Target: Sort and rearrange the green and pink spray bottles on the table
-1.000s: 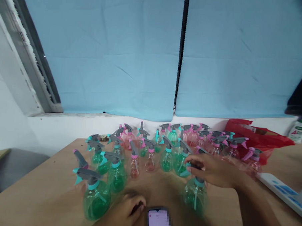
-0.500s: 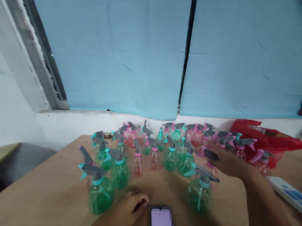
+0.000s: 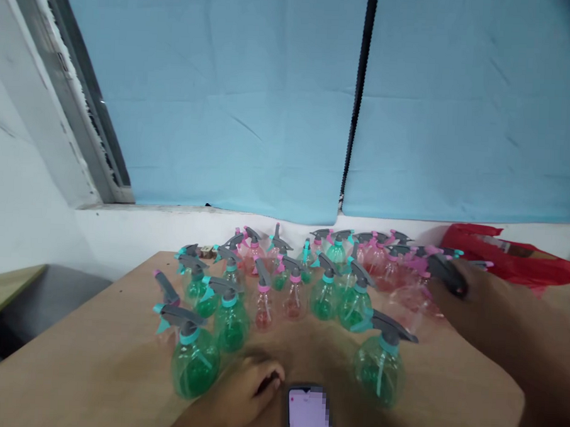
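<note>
My right hand (image 3: 473, 294), blurred by motion, is closed around the neck of a pink spray bottle (image 3: 411, 301). The bottle's grey trigger head (image 3: 447, 275) sticks out by the fingers, and its clear pink body tilts leftward. My left hand (image 3: 251, 388) rests on the table with curled fingers; nothing shows in it. Beside it on the left stands a green spray bottle (image 3: 196, 364) with a turquoise collar. Another green spray bottle (image 3: 379, 369) stands alone at front right. Behind them, several pink and green spray bottles (image 3: 326, 297) are grouped upright, some hidden.
A phone (image 3: 310, 416) lies at the table's front, right of my left hand. A crumpled red plastic bag (image 3: 514, 258) lies at the back right. The wooden table (image 3: 85, 337) meets a white wall under blue curtains (image 3: 233, 110). A lower wooden surface (image 3: 7, 292) is at far left.
My right hand has moved right with the pink spray bottle, which has gone from upright to tilted. My left hand has stayed on the table. The view has shifted slightly.
</note>
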The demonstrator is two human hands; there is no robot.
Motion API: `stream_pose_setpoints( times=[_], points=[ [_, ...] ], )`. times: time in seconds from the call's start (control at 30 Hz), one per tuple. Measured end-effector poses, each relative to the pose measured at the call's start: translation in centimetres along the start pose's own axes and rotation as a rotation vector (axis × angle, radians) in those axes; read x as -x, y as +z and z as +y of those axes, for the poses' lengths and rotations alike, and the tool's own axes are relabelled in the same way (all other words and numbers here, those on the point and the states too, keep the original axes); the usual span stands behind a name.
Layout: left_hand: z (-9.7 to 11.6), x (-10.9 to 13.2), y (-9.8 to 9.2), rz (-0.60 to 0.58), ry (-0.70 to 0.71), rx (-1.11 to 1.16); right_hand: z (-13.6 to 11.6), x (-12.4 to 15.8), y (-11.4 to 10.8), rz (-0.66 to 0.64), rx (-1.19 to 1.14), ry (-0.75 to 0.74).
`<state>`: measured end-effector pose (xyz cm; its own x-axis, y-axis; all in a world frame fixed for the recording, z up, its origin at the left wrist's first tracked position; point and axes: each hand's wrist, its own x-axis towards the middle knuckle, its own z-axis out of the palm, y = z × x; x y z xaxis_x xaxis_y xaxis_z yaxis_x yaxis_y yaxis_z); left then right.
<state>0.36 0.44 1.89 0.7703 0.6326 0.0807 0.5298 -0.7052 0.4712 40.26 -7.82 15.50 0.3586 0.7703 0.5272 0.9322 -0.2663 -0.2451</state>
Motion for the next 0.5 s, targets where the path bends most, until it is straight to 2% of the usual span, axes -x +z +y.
stream_pose_setpoints(
  times=[0.07,0.13,0.2,0.3,0.37,0.43,0.5],
  points=[
    [0.0,0.0,0.0,-0.001,0.003,-0.009,-1.0,0.8,-1.4,0.141,0.093,0.029],
    [0.0,0.0,0.0,-0.001,0.006,-0.008,-2.4,1.7,-2.7,0.308,0.093,0.017],
    [0.1,0.0,-0.1,0.001,0.009,-0.010,-4.2,2.5,-3.8,0.431,-0.026,-0.026],
    [0.0,0.1,-0.1,0.002,0.000,-0.017,-7.5,3.7,-4.5,0.503,-0.262,-0.146],
    [-0.1,0.2,-0.1,0.000,-0.013,-0.010,-9.8,4.2,-3.8,0.439,-0.460,-0.250],
    [-0.2,0.2,0.0,0.004,-0.022,0.005,-12.0,4.4,-2.0,0.263,-0.660,-0.341],
    [-0.2,0.2,0.0,0.012,-0.026,0.033,-13.8,4.5,0.7,0.104,-0.756,-0.410]
  ],
)
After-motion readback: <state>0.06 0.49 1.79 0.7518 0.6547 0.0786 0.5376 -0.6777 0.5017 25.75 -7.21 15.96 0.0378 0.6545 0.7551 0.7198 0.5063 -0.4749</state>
